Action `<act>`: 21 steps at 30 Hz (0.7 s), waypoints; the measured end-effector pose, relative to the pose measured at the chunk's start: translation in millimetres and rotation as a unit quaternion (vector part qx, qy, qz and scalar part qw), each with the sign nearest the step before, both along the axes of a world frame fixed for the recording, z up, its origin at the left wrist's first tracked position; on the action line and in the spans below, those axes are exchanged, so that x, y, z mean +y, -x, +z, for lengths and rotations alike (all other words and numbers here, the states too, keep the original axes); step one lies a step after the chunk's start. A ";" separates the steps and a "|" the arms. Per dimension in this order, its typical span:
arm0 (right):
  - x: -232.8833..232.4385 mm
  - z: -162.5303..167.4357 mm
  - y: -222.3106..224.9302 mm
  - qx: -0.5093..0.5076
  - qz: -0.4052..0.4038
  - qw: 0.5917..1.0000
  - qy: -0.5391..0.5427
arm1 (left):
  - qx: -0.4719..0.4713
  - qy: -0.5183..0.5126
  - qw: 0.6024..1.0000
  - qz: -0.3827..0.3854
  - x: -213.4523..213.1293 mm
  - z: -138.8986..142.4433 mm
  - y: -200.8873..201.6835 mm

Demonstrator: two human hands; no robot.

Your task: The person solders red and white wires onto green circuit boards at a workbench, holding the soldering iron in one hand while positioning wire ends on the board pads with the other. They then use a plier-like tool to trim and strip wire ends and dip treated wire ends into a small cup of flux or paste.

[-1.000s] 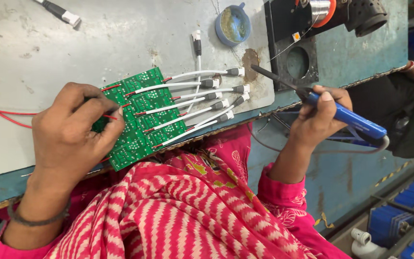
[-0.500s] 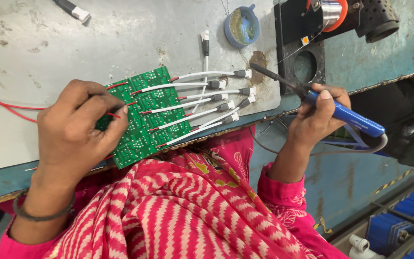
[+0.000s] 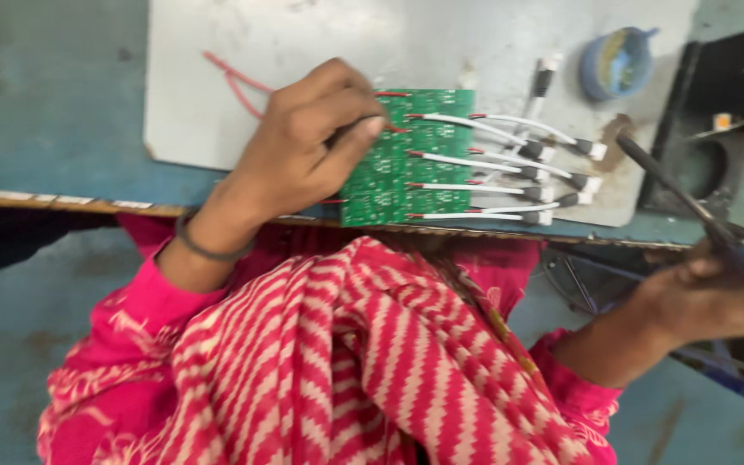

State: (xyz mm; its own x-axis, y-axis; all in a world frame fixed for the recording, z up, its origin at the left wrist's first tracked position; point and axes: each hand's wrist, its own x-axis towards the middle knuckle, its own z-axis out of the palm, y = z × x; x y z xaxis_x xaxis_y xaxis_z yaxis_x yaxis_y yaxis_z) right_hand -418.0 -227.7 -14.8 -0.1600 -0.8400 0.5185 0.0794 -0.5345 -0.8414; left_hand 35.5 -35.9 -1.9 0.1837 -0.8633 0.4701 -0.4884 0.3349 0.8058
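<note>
Blue-painted workbench carries a pale grey mat, and on the mat's near edge lies a green circuit board. From the head view, the left hand presses fingers down on the board's left end, gripping it flat. White wires run right from the board. Further right of the board, the right hand clenches a soldering iron. A blue tin sits beyond the board.

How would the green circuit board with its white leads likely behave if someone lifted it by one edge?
The green circuit board looks flat and thin, so probably stiff and light. Its white leads curve loosely, so they would likely dangle. The left hand pins it, suggesting it slides easily.
</note>
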 end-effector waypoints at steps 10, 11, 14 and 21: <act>9.5 -19.0 -7.8 -0.048 0.057 0.997 -0.030 | -0.096 0.040 0.987 0.120 9.4 15.2 -6.8; 14.3 -17.0 -16.6 -0.044 0.066 0.996 -0.027 | -0.100 0.031 0.987 0.118 13.7 16.6 -2.4; 28.8 -8.8 -49.3 0.022 0.073 0.997 0.013 | -0.116 0.034 0.988 0.096 20.8 15.3 18.5; 56.2 17.1 -116.5 0.101 0.081 0.989 0.067 | -0.158 0.039 0.981 0.101 16.0 1.7 31.7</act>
